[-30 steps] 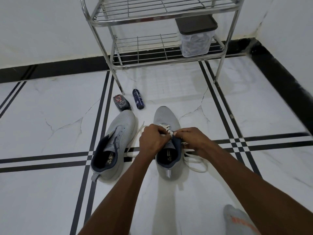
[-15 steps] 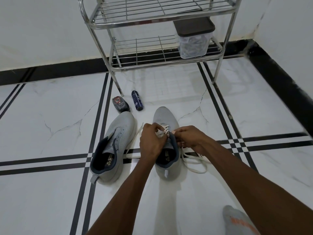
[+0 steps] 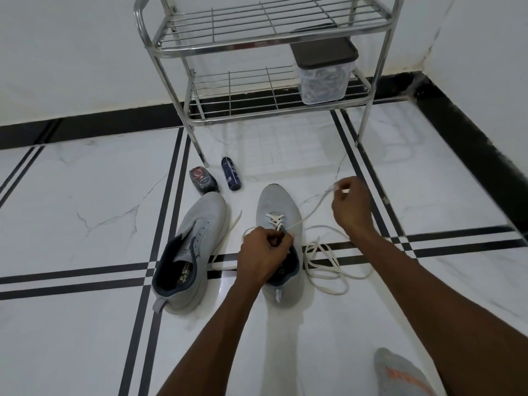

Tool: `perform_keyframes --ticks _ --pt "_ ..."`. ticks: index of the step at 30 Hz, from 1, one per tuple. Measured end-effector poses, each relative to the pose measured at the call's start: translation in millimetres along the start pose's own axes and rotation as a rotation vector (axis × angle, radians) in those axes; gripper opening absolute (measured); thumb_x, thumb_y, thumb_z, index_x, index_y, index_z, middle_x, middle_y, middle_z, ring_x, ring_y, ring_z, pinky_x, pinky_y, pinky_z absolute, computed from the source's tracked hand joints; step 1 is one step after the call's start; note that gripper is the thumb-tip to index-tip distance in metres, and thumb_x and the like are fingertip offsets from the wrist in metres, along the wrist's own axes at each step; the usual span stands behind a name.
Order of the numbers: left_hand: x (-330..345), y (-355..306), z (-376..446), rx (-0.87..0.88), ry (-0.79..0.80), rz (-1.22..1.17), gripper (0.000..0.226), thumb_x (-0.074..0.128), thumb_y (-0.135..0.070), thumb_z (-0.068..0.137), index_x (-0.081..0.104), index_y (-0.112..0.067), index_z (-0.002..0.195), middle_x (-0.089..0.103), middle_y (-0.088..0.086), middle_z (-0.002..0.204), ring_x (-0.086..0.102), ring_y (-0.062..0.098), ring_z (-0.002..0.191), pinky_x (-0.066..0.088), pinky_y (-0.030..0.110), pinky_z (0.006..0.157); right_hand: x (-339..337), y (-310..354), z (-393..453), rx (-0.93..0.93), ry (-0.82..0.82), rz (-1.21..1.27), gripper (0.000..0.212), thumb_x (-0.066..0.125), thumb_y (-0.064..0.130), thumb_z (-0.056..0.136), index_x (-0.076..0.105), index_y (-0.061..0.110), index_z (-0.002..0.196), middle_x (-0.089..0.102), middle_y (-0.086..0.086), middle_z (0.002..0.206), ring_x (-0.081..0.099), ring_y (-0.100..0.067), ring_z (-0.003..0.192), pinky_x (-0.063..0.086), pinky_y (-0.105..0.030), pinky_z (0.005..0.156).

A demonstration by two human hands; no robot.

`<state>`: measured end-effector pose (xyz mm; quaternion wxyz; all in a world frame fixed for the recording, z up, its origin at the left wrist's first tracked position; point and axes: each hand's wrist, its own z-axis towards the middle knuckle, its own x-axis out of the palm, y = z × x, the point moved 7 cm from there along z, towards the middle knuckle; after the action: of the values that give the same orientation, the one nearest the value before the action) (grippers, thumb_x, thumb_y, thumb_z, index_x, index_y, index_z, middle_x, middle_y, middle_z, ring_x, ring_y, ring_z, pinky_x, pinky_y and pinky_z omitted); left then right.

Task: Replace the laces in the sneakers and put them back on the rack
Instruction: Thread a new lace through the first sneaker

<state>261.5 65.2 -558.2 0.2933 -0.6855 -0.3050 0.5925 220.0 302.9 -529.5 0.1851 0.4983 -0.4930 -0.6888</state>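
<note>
Two grey sneakers stand on the white tiled floor. The right sneaker [image 3: 276,205] has a white lace [image 3: 325,264] threaded through its front eyelets. My left hand [image 3: 264,252] grips the sneaker's tongue and eyelet edge. My right hand [image 3: 353,205] pinches the lace's end, pulled up and out to the right, the strand taut from the eyelets. The lace's slack lies looped on the floor right of that shoe. The left sneaker [image 3: 197,241] has no lace in its eyelets; a white lace end [image 3: 235,221] lies beside it. The metal rack [image 3: 257,44] stands behind.
A clear box with a dark lid [image 3: 324,72] sits on the rack's lower shelf. A small dark tin [image 3: 203,180] and a blue spray can [image 3: 231,173] lie by the rack's front left leg. My socked foot [image 3: 400,372] shows at the bottom right. Walls close in behind and right.
My right hand has moved from the eyelets up and out to the right, drawing the lace through. My left hand has stayed on the shoe.
</note>
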Motion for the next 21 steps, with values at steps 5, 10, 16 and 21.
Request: perform_keyframes --ticks 5,10,16,21 --pt "0 -2 -1 0.011 -0.029 0.048 0.029 0.070 -0.049 0.083 0.074 -0.021 0.076 0.062 -0.010 0.058 0.061 0.004 0.061 0.039 0.022 0.056 72 11 -52 -0.311 0.641 -0.457 0.018 0.071 0.021 0.089 0.078 0.016 0.104 0.071 -0.007 0.109 0.063 -0.024 0.108 0.042 -0.037 0.100" --pt "-1 3 -1 0.011 -0.035 0.060 0.028 0.068 -0.045 0.078 0.068 -0.019 0.069 0.061 -0.004 0.061 0.059 0.009 0.061 0.041 0.024 0.056 39 16 -28 -0.221 0.243 -0.349 0.022 0.057 0.012 0.094 0.076 0.004 0.084 0.067 -0.009 0.084 0.064 -0.023 0.080 0.052 -0.034 0.073" --pt "-2 2 -2 0.019 -0.041 0.047 0.025 0.070 -0.040 0.078 0.069 -0.017 0.069 0.062 -0.003 0.063 0.060 0.010 0.062 0.043 0.025 0.056 -3 9 10 -0.104 0.089 -0.427 0.042 0.067 0.013 0.092 0.058 0.008 0.132 0.042 -0.017 0.140 0.041 -0.032 0.127 0.035 -0.031 0.098" --pt "-2 2 -1 0.037 -0.031 0.040 0.037 0.070 -0.044 0.083 0.057 -0.020 0.058 0.051 -0.008 0.050 0.051 0.008 0.051 0.034 0.016 0.050 83 -8 -46 -0.277 0.641 -0.600 0.023 0.069 0.038 0.089 0.076 0.026 0.108 0.063 -0.010 0.116 0.052 -0.035 0.117 0.044 -0.043 0.099"
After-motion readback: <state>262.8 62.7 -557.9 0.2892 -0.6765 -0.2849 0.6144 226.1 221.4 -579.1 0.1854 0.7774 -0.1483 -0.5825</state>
